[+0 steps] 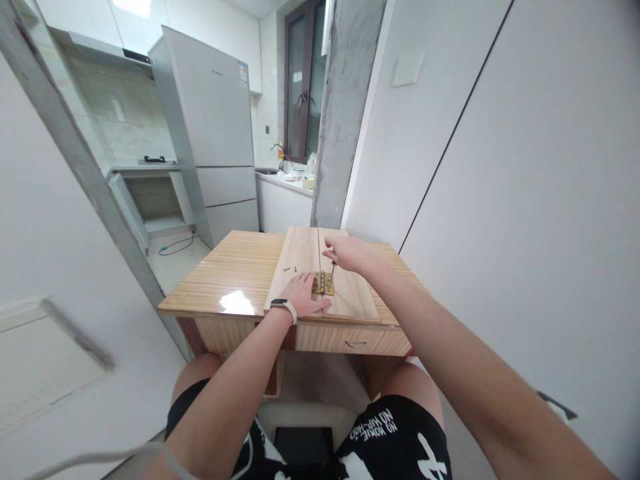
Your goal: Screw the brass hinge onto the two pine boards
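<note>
A brass hinge point(323, 283) lies unfolded across the seam between two pale wooden boards point(300, 248) on the desk. My left hand point(301, 295) rests flat on the boards with fingers spread, its fingertips against the hinge's left leaf. Above the right leaf, my right hand point(345, 253) is closed around a screwdriver point(333, 265), whose handle is mostly hidden in the fingers. The screwdriver stands nearly upright, its tip at the right leaf. Left of the hinge, a couple of small screws point(287, 269) lie on the left board.
The glossy wood-grain desk point(215, 270) has a drawer with a handle point(355, 345) at its front. A white wall point(500, 200) stands close on the right. Beyond the desk are a grey fridge point(220, 120) and a sink counter point(285, 200).
</note>
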A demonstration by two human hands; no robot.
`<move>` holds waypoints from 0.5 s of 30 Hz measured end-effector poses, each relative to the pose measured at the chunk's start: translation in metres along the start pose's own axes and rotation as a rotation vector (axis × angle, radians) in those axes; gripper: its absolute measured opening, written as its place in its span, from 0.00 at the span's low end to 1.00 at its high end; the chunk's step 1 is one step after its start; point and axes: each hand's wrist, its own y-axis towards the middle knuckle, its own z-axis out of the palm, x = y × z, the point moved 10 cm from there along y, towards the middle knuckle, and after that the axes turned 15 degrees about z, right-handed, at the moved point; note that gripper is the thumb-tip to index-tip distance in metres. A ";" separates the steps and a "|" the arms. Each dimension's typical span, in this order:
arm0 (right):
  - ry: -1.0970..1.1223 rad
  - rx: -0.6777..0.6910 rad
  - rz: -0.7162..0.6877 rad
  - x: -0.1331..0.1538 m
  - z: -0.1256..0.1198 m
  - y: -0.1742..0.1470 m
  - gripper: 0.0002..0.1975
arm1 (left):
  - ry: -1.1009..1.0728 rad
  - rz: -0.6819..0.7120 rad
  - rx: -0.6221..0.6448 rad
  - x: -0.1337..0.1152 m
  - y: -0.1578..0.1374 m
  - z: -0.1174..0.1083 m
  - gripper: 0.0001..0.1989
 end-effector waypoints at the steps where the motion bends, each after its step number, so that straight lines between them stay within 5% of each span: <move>1: 0.037 0.011 -0.017 0.001 0.000 -0.001 0.10 | 0.002 0.000 0.000 0.000 0.000 0.000 0.45; 8: 0.196 0.179 -0.070 -0.001 0.011 0.000 0.15 | 0.013 0.010 -0.007 0.003 0.000 0.003 0.46; 15: 0.071 0.031 -0.089 0.005 -0.002 -0.005 0.08 | 0.013 0.002 0.000 0.003 0.000 0.003 0.45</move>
